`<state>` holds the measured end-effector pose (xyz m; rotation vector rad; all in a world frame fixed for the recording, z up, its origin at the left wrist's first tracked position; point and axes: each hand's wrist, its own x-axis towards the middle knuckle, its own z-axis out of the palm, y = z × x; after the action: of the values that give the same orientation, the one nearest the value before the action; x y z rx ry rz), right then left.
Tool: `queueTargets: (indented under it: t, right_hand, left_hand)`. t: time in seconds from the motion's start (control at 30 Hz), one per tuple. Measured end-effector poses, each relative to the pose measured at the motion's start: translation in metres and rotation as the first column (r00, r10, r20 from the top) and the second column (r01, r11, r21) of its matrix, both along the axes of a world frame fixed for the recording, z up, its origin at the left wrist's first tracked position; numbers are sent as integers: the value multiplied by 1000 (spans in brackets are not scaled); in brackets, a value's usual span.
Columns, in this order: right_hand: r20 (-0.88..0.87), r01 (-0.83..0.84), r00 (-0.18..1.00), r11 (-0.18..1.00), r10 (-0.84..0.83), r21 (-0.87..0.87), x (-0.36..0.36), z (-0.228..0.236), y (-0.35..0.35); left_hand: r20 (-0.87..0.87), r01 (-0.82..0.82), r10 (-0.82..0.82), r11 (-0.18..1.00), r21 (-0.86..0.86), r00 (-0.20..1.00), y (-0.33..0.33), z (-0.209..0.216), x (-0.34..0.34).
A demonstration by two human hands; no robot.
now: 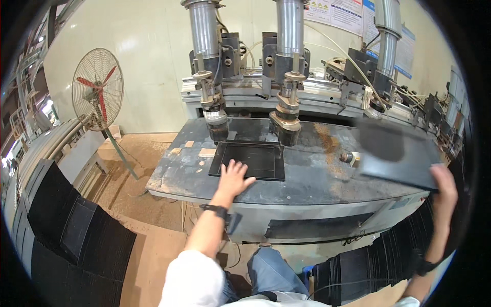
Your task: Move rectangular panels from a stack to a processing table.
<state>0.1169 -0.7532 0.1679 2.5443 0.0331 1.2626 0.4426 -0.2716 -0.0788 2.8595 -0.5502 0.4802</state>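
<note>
My left hand (235, 179) lies flat with fingers spread on a black rectangular panel (261, 161), which rests on the machine's dark worktable. Thin lines run along the borders of this panel. Its far edge reaches beneath two upright machine heads, one at the left (217, 125) and one at the right (286, 125). Off to the right, my right hand (444, 184) grips a second black panel (399, 158) by its near right corner. That panel is raised over the table's right side, tilted and partly smeared by motion.
Wood scraps (207, 152) and sawdust (327, 140) lie on the worktable (245, 193). A small motor-like part (350, 158) sits near the raised panel. Stacks of black panels stand at left (82, 230) and lower right (358, 271). A caged fan (97, 89) stands back left.
</note>
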Motion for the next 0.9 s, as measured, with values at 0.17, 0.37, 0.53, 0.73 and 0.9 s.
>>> queueTargets:
  t: [0.17,0.37,0.53,0.73,0.9]
  right_hand:
    - [-231,-354,870,877,436,324,135,-108,125]
    - [-299,-339,849,884,434,320,238,-230,201]
    - [-553,-239,684,862,476,447,294,-247,229]
    - [-515,-204,736,869,439,451,333,-255,263]
    - [-524,-245,701,853,484,460,333,-251,277]
  left_hand:
    - [52,21,-15,993,-120,999,2,-26,-35]
    - [320,115,-157,982,147,934,103,-27,-169]
    - [414,146,-298,922,359,860,186,35,-274]
    - [543,-477,237,802,359,806,280,103,-328]
    - [578,-820,594,499,280,559,391,75,-345]
